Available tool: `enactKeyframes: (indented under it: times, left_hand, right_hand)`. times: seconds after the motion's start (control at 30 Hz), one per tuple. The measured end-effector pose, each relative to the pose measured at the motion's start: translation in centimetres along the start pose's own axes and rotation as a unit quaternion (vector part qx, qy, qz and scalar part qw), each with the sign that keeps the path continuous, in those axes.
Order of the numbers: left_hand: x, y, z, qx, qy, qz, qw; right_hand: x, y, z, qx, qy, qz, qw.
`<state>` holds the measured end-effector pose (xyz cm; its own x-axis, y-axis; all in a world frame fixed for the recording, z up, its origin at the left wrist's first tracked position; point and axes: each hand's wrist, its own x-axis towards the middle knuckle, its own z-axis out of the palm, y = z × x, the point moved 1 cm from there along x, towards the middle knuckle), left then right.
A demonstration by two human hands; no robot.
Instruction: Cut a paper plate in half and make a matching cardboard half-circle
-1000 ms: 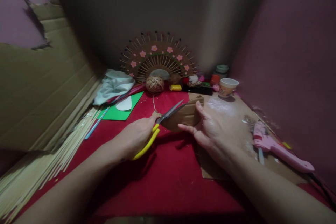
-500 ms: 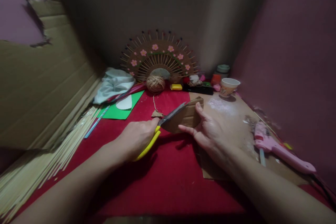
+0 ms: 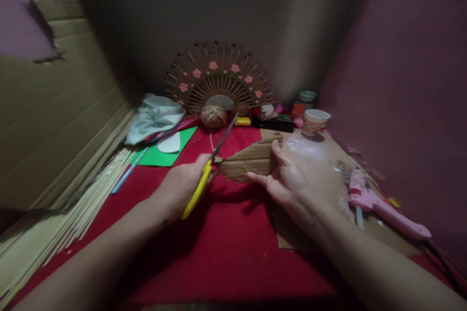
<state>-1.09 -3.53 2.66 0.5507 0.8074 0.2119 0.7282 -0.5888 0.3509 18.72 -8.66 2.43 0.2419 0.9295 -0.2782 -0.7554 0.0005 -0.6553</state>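
Observation:
Yellow-handled scissors (image 3: 199, 189) are gripped in my left hand (image 3: 186, 182), their dark blades pointing up and away, just left of the cardboard. My right hand (image 3: 288, 177) holds a piece of brown cardboard (image 3: 250, 159) at its right end, with the thumb along the far side and a finger under the near edge. The piece is held above the red cloth (image 3: 233, 243) and narrows toward the scissors. Behind the blades, a small cardboard scrap (image 3: 218, 159) is partly hidden. A ball of twine (image 3: 213, 116) lies farther back.
A stick fan with pink flowers (image 3: 215, 75) stands at the back. Thin sticks (image 3: 62, 226) and green paper (image 3: 164, 153) lie left. On the right are a paper cup (image 3: 315, 122), a pink glue gun (image 3: 383, 209) and a cardboard sheet (image 3: 328, 165).
The scissors have come off the cardboard's upper edge and swung to point more upward, moving slightly left with my left hand. My right hand still holds the cardboard in nearly the same place.

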Motion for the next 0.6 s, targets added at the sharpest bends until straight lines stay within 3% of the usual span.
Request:
enactKeyframes:
  times: [0.1, 0.23, 0.47, 0.6]
  left_hand:
    - [0.38, -0.2, 0.25, -0.179, 0.053, -0.05, 0.981]
    - [0.76, 0.21, 0.25, -0.415, 0.021, -0.138, 0.899]
    - [1.08, -0.04, 0.03, -0.52, 0.0, -0.131, 0.844]
    - [0.96, 0.54, -0.22, -0.517, -0.003, -0.121, 0.848]
  right_hand:
    - [0.1, -0.23, 0.05, 0.008, -0.006, -0.001, 1.0]
    - [0.23, -0.12, -0.15, 0.007, -0.017, 0.012, 1.0]
    - [0.18, 0.18, -0.28, -0.005, -0.038, 0.048, 0.998]
    - [-0.01, 0.12, -0.16, -0.007, -0.027, 0.048, 0.998]
